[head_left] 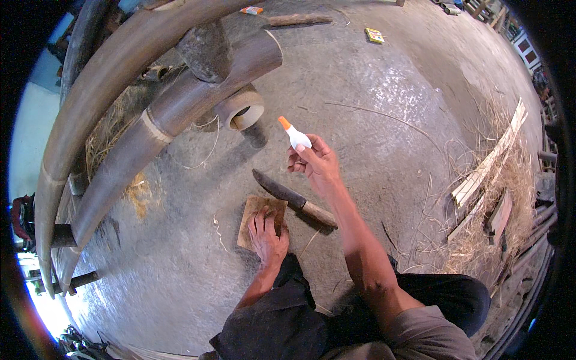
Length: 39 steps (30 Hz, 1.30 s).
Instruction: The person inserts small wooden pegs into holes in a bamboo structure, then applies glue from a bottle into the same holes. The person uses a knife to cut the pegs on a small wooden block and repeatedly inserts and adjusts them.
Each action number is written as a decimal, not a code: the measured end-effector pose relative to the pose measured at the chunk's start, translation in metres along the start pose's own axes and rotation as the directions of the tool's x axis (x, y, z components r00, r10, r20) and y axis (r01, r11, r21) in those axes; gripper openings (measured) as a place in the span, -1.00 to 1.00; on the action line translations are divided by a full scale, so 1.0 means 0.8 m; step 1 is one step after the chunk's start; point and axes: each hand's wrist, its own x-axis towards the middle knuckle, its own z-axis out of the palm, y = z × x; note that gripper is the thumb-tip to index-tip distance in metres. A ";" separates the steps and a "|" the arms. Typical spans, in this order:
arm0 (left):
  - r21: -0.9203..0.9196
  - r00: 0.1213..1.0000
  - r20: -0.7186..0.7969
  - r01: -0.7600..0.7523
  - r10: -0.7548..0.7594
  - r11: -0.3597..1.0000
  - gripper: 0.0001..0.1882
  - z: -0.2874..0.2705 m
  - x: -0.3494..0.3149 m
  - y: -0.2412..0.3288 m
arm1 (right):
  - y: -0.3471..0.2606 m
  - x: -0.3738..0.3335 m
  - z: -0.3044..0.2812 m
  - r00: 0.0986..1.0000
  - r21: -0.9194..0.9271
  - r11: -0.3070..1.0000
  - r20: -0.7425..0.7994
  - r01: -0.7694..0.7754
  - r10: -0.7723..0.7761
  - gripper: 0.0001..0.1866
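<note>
My right hand (316,162) is raised over the floor, its fingers closed around a small white squeeze bottle (298,139). The bottle's orange pointed cap (284,122) tips up and away from me. Lower down, my left hand (267,236) lies with fingers stretched out on a flat brown rectangular piece (247,223); its material is unclear. Just right of that piece, a large knife (287,195) rests on the concrete, with a dark blade and a pale wooden handle.
Thick bamboo poles (114,168) slant across the left, with a cut bamboo end (249,111) pointing toward me. Split strips (489,156) lie on fibrous shavings (474,246) at the right. A small yellow packet (374,36) sits far off on the floor (354,78).
</note>
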 end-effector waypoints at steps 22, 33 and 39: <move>-0.434 0.832 -0.240 0.368 -0.499 0.822 -0.77 -0.036 0.027 -0.140 | 0.071 -0.001 -0.162 0.931 -0.958 0.279 -0.049 0.058 -0.362 -0.76; -0.008 0.608 -0.642 0.604 -0.467 0.797 -0.60 -0.124 0.096 -0.503 | 0.097 -0.039 -0.162 0.840 -0.990 0.086 0.051 0.115 -0.541 -0.73; 0.205 0.762 -0.349 0.630 -0.546 0.749 -0.56 -0.152 0.122 -0.608 | 0.089 -0.035 -0.168 0.868 -0.985 0.151 -0.002 0.084 -0.497 -0.73</move>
